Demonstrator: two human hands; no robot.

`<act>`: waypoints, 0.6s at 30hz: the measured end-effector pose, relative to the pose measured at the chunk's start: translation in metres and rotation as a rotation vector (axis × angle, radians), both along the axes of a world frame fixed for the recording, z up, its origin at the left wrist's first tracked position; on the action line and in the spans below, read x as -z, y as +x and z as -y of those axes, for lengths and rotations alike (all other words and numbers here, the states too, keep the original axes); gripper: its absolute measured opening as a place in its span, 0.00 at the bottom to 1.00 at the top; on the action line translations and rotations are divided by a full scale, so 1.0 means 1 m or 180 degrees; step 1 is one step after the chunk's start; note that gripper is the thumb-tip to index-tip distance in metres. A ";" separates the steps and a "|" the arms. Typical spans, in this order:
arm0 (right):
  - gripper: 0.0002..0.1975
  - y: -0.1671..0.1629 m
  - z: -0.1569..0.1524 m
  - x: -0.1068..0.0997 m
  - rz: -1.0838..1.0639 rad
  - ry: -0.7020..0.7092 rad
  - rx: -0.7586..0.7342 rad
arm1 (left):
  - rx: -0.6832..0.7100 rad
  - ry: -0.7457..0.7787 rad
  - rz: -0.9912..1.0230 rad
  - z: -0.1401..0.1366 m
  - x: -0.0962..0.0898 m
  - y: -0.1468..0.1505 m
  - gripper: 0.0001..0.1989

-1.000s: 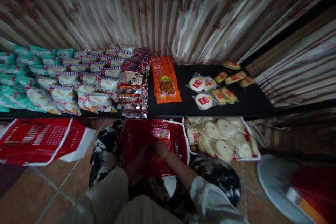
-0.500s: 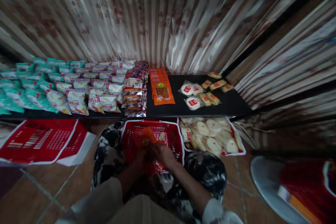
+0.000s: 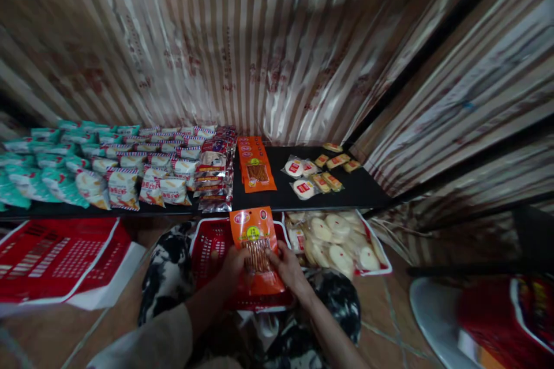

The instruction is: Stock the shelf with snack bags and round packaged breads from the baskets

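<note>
The left hand (image 3: 234, 265) and right hand (image 3: 288, 266) grip an orange bag (image 3: 258, 258), one at each side edge. The bag is positioned above a red basket (image 3: 205, 253), printed face visible. On the black shelf (image 3: 346, 198) beyond, matching orange packets (image 3: 256, 168) lie between silver packets (image 3: 213, 172) and wrapped cakes (image 3: 302, 187).
</note>
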State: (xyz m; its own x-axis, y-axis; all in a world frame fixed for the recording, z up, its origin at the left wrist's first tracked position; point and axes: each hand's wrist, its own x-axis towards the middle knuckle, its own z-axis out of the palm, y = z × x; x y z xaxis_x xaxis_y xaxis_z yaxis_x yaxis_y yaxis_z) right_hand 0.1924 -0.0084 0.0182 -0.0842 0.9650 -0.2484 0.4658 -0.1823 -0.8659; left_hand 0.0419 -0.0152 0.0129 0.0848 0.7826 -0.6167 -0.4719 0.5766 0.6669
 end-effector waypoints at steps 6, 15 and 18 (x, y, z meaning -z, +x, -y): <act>0.18 0.009 -0.044 -0.018 0.0133 0.0340 0.0263 | -0.0263 0.0542 -0.0540 -0.042 -0.022 0.012 0.14; 0.19 0.010 -0.138 -0.031 0.0345 0.0629 0.0319 | -0.0676 0.0926 -0.1610 -0.120 -0.038 0.030 0.32; 0.18 0.008 -0.166 -0.029 0.0648 0.0560 0.0450 | -0.0539 0.0949 -0.1888 -0.143 -0.037 0.031 0.33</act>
State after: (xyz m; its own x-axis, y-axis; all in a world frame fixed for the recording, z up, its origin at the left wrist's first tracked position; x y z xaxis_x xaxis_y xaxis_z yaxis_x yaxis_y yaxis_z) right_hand 0.1999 0.1575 0.0475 0.0884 0.9933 -0.0742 0.6139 -0.1130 -0.7813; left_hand 0.0730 0.1279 0.0497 -0.3394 0.8989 -0.2772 -0.0452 0.2788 0.9593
